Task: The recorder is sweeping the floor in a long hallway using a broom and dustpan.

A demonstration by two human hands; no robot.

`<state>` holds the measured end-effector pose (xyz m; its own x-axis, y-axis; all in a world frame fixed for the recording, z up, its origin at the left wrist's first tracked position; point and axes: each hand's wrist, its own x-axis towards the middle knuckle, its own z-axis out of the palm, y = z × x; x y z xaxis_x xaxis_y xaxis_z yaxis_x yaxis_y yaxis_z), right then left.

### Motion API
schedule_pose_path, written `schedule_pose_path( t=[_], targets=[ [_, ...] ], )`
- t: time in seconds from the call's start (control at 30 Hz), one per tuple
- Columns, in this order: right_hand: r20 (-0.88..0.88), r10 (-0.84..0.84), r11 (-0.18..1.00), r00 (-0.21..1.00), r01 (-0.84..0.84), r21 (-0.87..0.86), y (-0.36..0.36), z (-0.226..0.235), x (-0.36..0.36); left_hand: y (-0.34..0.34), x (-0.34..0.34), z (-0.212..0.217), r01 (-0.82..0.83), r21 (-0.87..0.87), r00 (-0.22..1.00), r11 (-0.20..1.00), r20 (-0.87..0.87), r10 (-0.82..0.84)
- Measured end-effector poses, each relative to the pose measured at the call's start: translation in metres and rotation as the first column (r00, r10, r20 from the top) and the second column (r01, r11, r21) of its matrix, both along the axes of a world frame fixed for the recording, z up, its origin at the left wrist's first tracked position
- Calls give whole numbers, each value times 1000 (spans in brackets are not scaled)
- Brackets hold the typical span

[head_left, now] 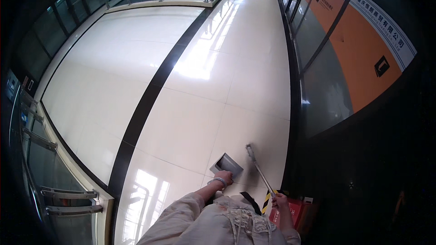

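Note:
My left hand (223,177), with a bracelet at the wrist, is closed at the near end of a grey dustpan (233,167). The handle under the fingers is mostly hidden, and the pan lies out ahead of the hand over the pale tiles. My right hand (280,200) is wrapped round the near end of a long, thin broom (261,171). Its stick slants forward and left. The small grey broom head (249,148) is at or just above the floor, to the right of the dustpan and apart from it.
Glossy cream tiles (190,118) stretch down the corridor, crossed by a black strip (141,113). Glass and metal railings (70,193) run along the left. Glass shopfront panels with an orange band (368,75) line the right. A red box (295,213) stands beside my right arm.

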<state>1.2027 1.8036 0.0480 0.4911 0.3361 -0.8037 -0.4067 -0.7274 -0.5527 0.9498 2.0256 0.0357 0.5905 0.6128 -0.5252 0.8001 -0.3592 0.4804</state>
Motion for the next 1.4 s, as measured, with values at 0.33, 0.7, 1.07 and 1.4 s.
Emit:
schedule_pose_path(
  t=[0.33,0.7,1.07,1.4],
  targets=[
    [156,251,963,955,-231,-139,85,-48,5,5,15,1,-37,-52,982,998,-187,27],
    [-519,237,971,821,-216,102,40,-24,151,4,68,7,65,65,979,996,-199,-51],
    [68,254,958,965,-261,116,57,-20,247,-12,170,-2,-11,138,991,990,-130,29],
    [14,558,822,830,-550,-148,40,-68,222,2,247,-9,4,141,988,990,-151,18]
  ],
)
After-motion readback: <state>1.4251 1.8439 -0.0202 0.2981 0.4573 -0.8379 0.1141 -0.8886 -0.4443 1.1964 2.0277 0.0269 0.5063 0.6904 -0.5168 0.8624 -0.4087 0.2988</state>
